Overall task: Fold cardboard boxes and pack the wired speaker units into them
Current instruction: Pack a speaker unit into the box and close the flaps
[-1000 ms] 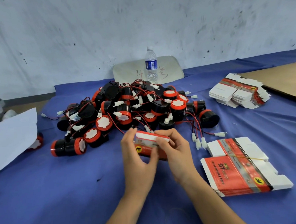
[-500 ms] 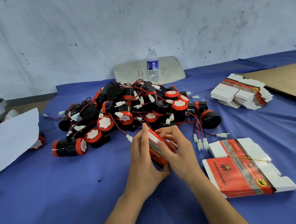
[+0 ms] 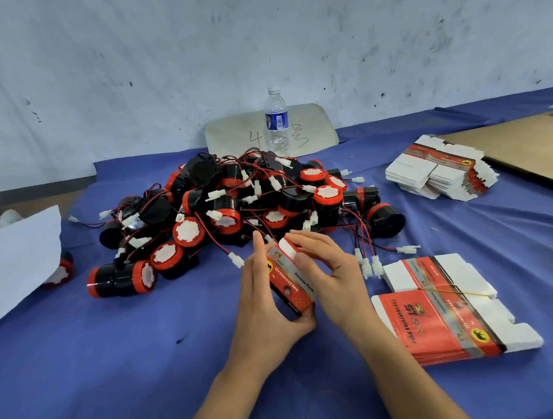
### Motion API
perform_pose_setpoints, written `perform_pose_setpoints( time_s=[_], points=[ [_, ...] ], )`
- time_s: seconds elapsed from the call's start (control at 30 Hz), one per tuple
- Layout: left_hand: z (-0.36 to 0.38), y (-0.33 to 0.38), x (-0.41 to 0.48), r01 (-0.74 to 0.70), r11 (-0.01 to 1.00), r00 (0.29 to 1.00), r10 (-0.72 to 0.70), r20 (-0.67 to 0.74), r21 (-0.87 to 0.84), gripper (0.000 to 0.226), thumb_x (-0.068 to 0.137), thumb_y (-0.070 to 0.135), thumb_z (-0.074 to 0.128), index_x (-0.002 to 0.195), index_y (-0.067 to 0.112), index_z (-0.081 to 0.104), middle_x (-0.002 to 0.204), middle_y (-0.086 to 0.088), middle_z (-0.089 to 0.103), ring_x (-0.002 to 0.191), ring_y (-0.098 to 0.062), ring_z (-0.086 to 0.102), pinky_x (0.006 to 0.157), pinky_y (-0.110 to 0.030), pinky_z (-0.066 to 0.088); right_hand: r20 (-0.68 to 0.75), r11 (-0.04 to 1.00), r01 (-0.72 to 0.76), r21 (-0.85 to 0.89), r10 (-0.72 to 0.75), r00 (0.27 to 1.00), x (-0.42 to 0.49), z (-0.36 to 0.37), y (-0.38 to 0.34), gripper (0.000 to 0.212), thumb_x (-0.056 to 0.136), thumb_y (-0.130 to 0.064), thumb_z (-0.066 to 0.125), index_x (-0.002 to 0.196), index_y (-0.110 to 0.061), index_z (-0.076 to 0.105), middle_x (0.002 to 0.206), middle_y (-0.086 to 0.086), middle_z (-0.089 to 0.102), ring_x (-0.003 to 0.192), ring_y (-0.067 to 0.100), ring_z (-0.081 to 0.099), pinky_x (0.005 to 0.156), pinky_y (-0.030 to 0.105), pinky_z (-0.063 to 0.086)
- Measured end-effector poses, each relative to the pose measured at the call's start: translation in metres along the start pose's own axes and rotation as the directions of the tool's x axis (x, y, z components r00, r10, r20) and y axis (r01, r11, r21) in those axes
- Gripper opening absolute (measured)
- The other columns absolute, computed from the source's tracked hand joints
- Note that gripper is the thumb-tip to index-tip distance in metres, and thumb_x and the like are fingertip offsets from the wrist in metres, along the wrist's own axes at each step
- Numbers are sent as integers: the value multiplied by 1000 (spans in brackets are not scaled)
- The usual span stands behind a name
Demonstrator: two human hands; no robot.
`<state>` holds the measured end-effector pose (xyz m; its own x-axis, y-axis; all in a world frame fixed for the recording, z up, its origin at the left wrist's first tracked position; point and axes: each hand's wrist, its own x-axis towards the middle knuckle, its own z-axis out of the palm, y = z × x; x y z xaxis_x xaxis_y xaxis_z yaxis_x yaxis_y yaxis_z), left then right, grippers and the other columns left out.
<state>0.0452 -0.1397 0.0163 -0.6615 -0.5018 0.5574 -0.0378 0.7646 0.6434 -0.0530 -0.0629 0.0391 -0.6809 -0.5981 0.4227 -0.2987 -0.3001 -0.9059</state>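
Just near of the heaped speaker units (image 3: 236, 208), the left hand (image 3: 265, 310) is gripping the red box (image 3: 289, 283) along its left side while the right hand (image 3: 334, 280) is curling its fingers onto the far white flap (image 3: 288, 247), risking a creased, mis-tucked flap if pushed askew.

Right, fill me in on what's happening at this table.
A person is folding up a red box over the blue cloth. The left hand cradles its lower end while the right hand pinches down the white end flap. The wired speaker units lie heaped just behind. A banded stack of flat boxes and a looser stack wait to the right. Whether a unit is inside the box can't be seen.
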Motion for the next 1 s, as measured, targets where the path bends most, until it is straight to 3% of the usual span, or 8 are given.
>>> perform_pose_setpoints(
  time_s=[0.1,0.2,0.37,0.5,0.63,0.73,0.9,1.0],
  points=[
    [-1,2,0,7,1000,1000,-7,31,9,121,61,36,77,154,27,-1,135,19,36,127,23,18,97,6,15,39,995,-77,62,74,996,0,0,-1,30,93,4,52,106,-20,66,103,-3,68,89,0,63,70,14,49],
    [-2,4,1,-4,1000,997,3,80,13,118,63,40,72,153,33,-4,140,7,42,128,6,32,99,5,13,1,996,-84,20,84,996,1,-2,-1,39,91,7,49,110,-23,67,101,0,68,79,-5,59,67,10,47],
    [-1,3,3,-24,1000,995,25,94,-20,118,63,44,69,148,47,-12,141,9,37,129,-4,38,97,-2,30,-41,998,-62,33,63,997,1,0,-1,36,91,4,54,98,-28,69,99,-12,67,85,-3,62,69,9,46],
    [0,0,0,-43,999,994,44,101,-19,119,64,36,72,151,41,-10,134,17,33,126,-6,42,93,-2,34,-26,994,-84,72,87,996,2,-1,-1,28,91,-3,59,93,-28,72,94,-16,71,91,-2,64,73,10,47],
    [0,1,1,-31,999,993,32,115,-17,120,64,36,73,150,43,-11,138,9,36,127,-5,42,93,-2,35,-31,988,-109,112,113,993,2,-2,-1,28,92,-4,58,92,-28,73,96,-14,73,94,3,66,75,14,48],
    [0,2,2,-19,1000,996,20,86,-12,120,64,36,74,150,41,-9,143,8,37,130,-4,40,96,-2,33,67,959,-194,204,184,981,0,0,0,24,95,-10,54,105,-24,72,103,-8,74,99,7,67,77,17,51],
    [-6,-2,2,-42,999,999,43,18,-6,115,65,38,73,152,33,-2,152,9,34,137,-10,38,103,-17,39,247,955,-246,169,200,948,-2,3,-4,40,95,1,51,130,-19,54,135,1,58,128,12,51,105,29,44],
    [-7,-2,0,-42,999,999,42,-9,-6,114,65,39,71,152,39,-3,153,8,33,138,-9,37,104,-16,39,291,949,-272,159,218,931,-1,1,-6,41,95,1,50,133,-13,52,138,5,54,135,17,44,112,36,37]
  ],
)
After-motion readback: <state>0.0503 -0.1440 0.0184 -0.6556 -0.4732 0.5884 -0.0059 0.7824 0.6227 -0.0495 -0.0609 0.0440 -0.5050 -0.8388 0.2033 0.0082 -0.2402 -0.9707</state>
